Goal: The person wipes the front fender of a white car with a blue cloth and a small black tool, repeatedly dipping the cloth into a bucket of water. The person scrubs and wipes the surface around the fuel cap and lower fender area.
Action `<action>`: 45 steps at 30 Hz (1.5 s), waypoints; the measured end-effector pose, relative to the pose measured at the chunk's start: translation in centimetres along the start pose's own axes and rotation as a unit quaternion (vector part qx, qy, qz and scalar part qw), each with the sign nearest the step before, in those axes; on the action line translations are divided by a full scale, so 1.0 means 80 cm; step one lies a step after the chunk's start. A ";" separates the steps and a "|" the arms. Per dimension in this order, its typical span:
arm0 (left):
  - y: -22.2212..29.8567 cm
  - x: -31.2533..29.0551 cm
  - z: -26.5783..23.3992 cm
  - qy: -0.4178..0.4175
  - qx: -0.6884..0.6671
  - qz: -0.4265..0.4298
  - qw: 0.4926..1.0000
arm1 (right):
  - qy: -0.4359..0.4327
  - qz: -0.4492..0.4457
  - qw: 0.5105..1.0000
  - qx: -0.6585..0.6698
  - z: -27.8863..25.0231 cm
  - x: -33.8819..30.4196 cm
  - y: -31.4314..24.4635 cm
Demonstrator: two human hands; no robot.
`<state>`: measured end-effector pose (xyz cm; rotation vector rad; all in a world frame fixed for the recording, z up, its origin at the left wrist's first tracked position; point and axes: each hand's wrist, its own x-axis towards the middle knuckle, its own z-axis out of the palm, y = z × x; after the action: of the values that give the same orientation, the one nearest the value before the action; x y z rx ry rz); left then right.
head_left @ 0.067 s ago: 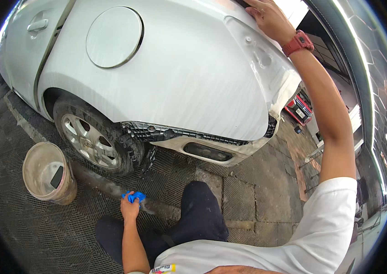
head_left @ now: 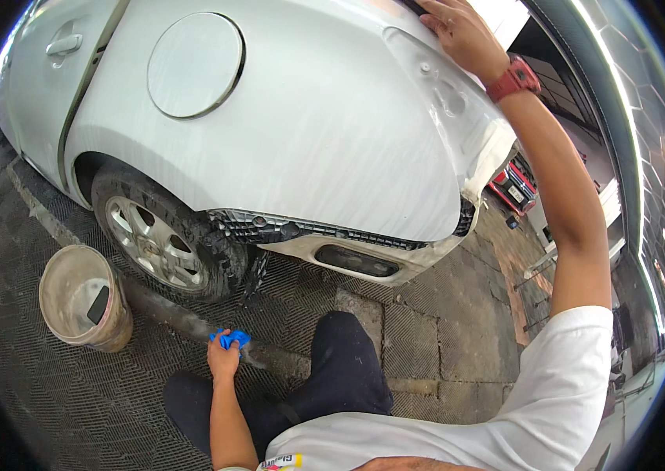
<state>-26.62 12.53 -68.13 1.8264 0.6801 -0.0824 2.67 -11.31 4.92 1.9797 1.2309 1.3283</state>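
In my left hand (head_left: 224,359), low over the floor in front of my knees, is a crumpled blue cloth (head_left: 230,339), closed between the fingers. My right hand (head_left: 466,35) reaches up to the top edge of the white car's rear body panel (head_left: 309,118). Its fingers are bent over a dark thing (head_left: 412,6) cut off by the picture's upper edge, so I cannot make out what it is. The panel has a dull, streaked surface with a round fuel flap (head_left: 196,65). A red watch (head_left: 514,77) is on my right wrist.
To the left, a dirty whitish bucket (head_left: 73,334) stands with a small black block (head_left: 98,304) inside. Behind it is the rear wheel (head_left: 152,243). Black bracket strips (head_left: 285,228) show along the panel's lower edge. A red machine (head_left: 514,188) is farther right.
My right hand has shifted very slightly along the panel's top edge. My left hand stays where it was with the cloth.
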 end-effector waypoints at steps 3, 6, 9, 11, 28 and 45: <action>-0.010 0.009 -0.015 0.011 -0.001 -0.013 1.000 | -0.048 0.007 0.997 0.062 -0.033 -0.034 -0.057; 0.001 0.014 -0.008 0.006 -0.018 -0.011 1.000 | -0.032 -0.017 0.998 0.050 -0.045 -0.050 -0.045; 0.007 0.010 0.008 -0.017 -0.009 0.003 1.000 | -0.038 0.006 0.999 0.000 -0.042 -0.022 -0.006; -0.020 0.019 -0.006 0.022 0.002 0.004 1.000 | -0.129 0.051 0.990 0.022 -0.072 0.038 -0.095; -0.004 0.002 -0.005 0.023 0.011 0.023 0.999 | -0.029 0.000 1.000 0.006 -0.040 -0.063 -0.051; 0.009 0.000 0.010 -0.007 0.024 0.010 1.000 | -0.109 -0.013 0.993 0.038 -0.076 0.035 -0.062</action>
<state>-26.07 11.68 -67.84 1.8758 0.6558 -0.0982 -4.53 -7.07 5.16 2.0902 1.2143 1.0334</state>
